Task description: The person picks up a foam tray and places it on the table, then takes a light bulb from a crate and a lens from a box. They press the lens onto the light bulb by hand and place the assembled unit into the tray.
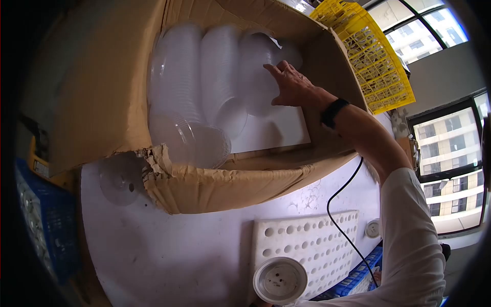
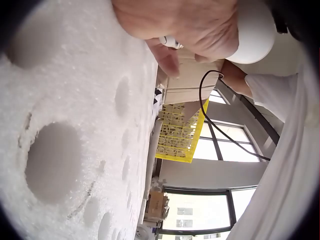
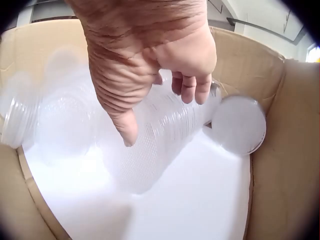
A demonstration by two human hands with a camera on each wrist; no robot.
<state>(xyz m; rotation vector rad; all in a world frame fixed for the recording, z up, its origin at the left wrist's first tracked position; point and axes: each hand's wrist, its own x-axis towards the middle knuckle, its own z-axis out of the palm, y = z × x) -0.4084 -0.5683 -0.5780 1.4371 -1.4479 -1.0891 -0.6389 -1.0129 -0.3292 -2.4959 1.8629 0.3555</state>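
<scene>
My right hand (image 1: pixel 296 87) is over a stack of clear, frosted plastic covers (image 1: pixel 258 77) inside the cardboard box. In the right wrist view its thumb (image 3: pixel 127 131) overlaps the stack's near side, while the other fingers bend down on the far side, spread apart from the thumb. More nested rows of covers (image 1: pixel 179 77) lie to the left. My left hand (image 2: pixel 185 25) holds a white round housing (image 2: pixel 256 32) above a white foam block; in the head view the housing's open face (image 1: pixel 280 280) shows, and the hand is mostly hidden beneath it.
The torn cardboard box (image 1: pixel 230 189) stands on a white table (image 1: pixel 179 245). A holed foam block (image 1: pixel 317 238) lies near me, with a black cable (image 1: pixel 335 204) across it. A yellow crate (image 1: pixel 378 66) is behind, a blue crate (image 1: pixel 51 230) at left. One loose cover (image 1: pixel 120 179) lies beside the box.
</scene>
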